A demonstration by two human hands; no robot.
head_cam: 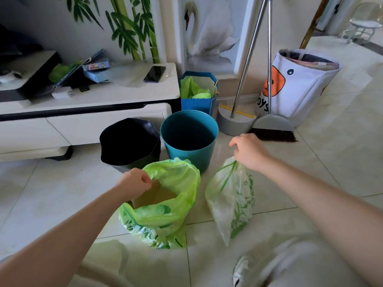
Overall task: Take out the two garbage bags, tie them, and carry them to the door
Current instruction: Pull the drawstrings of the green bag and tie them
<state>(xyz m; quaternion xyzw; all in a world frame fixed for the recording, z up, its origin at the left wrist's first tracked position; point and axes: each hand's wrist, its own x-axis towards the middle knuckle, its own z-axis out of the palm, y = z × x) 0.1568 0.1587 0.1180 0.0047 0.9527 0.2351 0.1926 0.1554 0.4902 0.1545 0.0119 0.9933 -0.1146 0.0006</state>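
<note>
A bright green garbage bag [165,212] sits open on the tiled floor, with brown cardboard showing inside its mouth. My left hand [135,181] pinches the bag's near rim. To its right a pale, translucent bag with green print [230,201] hangs gathered at the top, and my right hand [249,151] grips that gathered neck. Behind the bags stand a teal bin [189,137] with no liner and a bin lined in black [129,139].
A low white TV cabinet [89,104] runs along the left with a phone and clutter on top. A blue gift bag [198,94], a dustpan and broom [271,129] and a white toy hamper [298,83] stand behind the bins. My knees show at the bottom.
</note>
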